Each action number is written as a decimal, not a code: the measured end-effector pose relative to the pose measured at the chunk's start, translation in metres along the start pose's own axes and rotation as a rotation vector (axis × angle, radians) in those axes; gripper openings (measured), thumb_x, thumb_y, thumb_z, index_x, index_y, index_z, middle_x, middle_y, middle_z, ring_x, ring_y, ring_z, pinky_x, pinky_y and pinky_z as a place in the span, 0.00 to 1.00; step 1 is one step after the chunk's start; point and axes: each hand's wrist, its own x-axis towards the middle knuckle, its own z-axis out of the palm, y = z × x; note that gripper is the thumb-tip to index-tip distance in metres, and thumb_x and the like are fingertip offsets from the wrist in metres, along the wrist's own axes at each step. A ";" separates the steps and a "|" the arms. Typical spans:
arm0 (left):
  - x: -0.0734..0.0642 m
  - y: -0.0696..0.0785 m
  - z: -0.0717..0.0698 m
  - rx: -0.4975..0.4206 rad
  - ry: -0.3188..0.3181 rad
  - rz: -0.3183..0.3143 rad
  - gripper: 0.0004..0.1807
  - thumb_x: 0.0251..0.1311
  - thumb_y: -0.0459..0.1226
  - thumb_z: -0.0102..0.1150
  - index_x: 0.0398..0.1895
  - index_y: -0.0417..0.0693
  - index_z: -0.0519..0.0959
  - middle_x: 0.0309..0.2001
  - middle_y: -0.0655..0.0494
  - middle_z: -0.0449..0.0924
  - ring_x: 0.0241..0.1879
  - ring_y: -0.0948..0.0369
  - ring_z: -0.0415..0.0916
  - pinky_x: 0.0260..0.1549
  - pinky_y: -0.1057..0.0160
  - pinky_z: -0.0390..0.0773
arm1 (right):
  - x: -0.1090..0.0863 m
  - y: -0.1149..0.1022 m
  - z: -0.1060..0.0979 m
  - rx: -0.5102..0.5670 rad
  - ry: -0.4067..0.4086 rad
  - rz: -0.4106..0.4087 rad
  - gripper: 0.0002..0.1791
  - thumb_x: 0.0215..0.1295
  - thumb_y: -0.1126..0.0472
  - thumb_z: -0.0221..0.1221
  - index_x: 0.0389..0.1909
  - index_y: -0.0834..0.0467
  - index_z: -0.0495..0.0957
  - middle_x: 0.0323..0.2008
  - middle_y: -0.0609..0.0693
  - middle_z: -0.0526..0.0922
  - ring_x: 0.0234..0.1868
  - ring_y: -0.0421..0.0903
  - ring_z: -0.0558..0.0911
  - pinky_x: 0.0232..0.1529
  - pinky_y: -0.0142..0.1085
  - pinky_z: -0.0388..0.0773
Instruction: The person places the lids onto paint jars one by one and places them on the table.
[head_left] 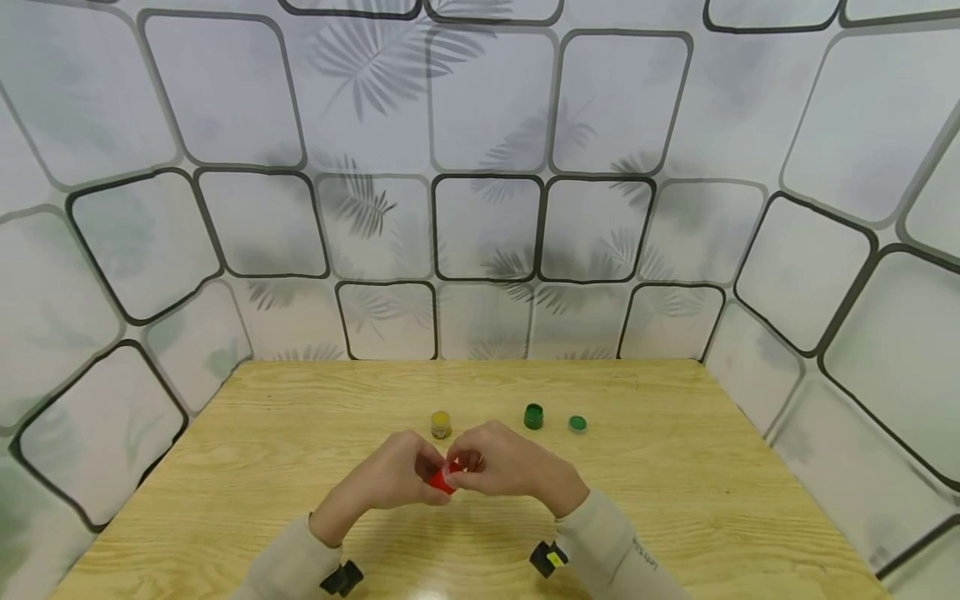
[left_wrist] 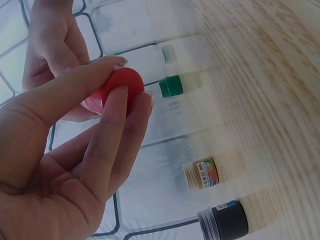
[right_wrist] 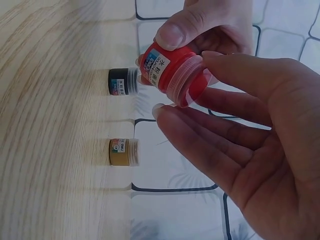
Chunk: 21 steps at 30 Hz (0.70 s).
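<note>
A small red paint jar [right_wrist: 162,67] with a clear screw lid [right_wrist: 186,82] is held above the table, tilted, between both hands. My left hand [head_left: 401,471] grips its red body, thumb on one side and fingers on the other, as the left wrist view shows. At the lid end, my right hand [head_left: 498,462] has its thumb at the rim and its fingers curved around the lid. Behind the hands a yellow paint jar [head_left: 441,425] stands upright on the table. A black paint jar [left_wrist: 226,220] stands beside it, hidden in the head view.
An uncapped green paint jar [head_left: 533,417] stands farther right on the wooden table [head_left: 675,475]. Its green-smeared lid [head_left: 577,424] lies just right of it. Patterned sheeting [head_left: 487,225] rises along the table's back and sides.
</note>
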 end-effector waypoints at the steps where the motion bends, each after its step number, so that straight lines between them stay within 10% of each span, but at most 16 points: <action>1: 0.000 0.000 0.000 -0.002 -0.002 0.002 0.07 0.52 0.31 0.78 0.35 0.43 0.90 0.31 0.53 0.90 0.29 0.65 0.85 0.30 0.72 0.82 | 0.000 0.000 0.000 0.002 -0.001 0.007 0.07 0.72 0.61 0.64 0.43 0.59 0.87 0.35 0.50 0.89 0.30 0.28 0.79 0.35 0.21 0.79; 21: -0.001 0.000 -0.002 -0.009 0.002 -0.003 0.08 0.51 0.30 0.78 0.35 0.40 0.89 0.32 0.50 0.90 0.30 0.66 0.86 0.30 0.71 0.84 | -0.002 -0.002 -0.003 0.051 -0.024 0.048 0.12 0.68 0.63 0.67 0.51 0.58 0.83 0.47 0.51 0.87 0.42 0.39 0.87 0.42 0.29 0.86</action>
